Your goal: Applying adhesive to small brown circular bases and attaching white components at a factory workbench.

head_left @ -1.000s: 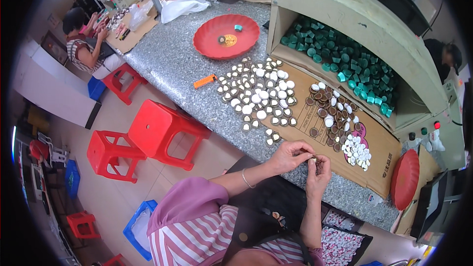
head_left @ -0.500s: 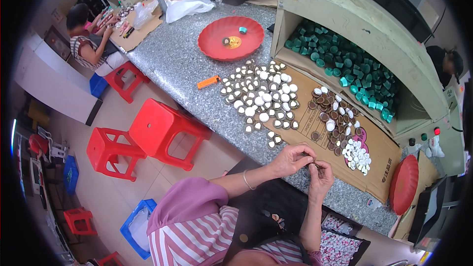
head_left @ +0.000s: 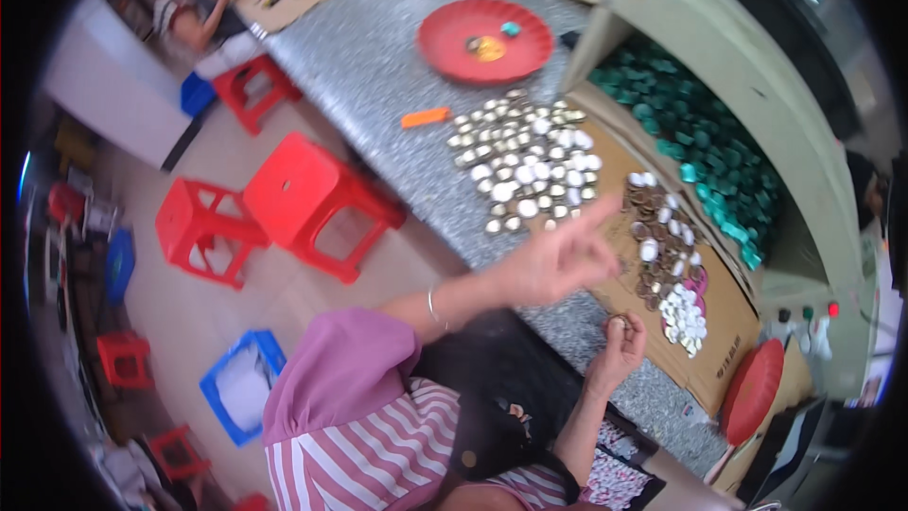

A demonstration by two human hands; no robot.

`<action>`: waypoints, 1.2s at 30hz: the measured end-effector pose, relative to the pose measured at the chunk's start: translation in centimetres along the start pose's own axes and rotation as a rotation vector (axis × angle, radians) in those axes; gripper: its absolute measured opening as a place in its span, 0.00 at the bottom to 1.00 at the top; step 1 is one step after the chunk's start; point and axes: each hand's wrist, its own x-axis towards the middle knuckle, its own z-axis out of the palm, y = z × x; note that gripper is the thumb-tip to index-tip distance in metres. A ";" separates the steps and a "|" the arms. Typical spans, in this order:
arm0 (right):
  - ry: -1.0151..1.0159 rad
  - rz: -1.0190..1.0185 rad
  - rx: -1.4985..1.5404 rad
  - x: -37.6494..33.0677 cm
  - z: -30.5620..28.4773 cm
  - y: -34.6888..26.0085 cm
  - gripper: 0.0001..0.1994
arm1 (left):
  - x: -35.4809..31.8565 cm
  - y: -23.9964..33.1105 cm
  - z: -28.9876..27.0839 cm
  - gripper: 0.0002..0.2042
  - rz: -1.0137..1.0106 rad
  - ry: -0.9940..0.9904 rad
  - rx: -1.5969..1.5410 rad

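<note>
My right hand (head_left: pixel 621 348) is at the counter edge, thumb and fingers pinched on a small round brown cap (head_left: pixel 619 321), mostly hidden by the fingers. My left hand (head_left: pixel 558 263), smeared by motion, reaches over the counter with its index finger stretched out. That finger points at a heap of brown round caps (head_left: pixel 645 274) mixed with white discs. Beside this heap, nearer to me, lies a pile of small white discs (head_left: pixel 683 317). Beyond my left hand many round pieces with white centres and darker rims (head_left: pixel 530 156) are spread out.
A red scalloped plate (head_left: pixel 445 47) with two small pieces stands farther back, near an orange stick-shaped object (head_left: pixel 426 117). Green cups (head_left: pixel 700 132) fill an open-fronted housing (head_left: pixel 653 0). Another red plate (head_left: pixel 754 388) leans at right. Red stools (head_left: pixel 293 185) and a seated person (head_left: pixel 189 19) are at left.
My hands were together at the counter edge and are now apart. The left has moved forward with its index finger extended; the right keeps its pinch. The whole view has shifted.
</note>
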 end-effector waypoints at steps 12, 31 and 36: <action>-0.052 0.188 0.176 -0.8 2.4 -3.3 0.08 | -3.6 -4.6 1.1 0.10 0.091 -0.041 0.251; -0.002 0.204 0.320 -2.9 1.0 -4.2 0.06 | -3.8 -6.8 5.1 0.09 0.017 -0.059 0.070; -0.017 0.256 0.253 -0.8 2.2 -4.7 0.08 | -2.0 -6.9 4.3 0.07 -0.139 0.046 -0.176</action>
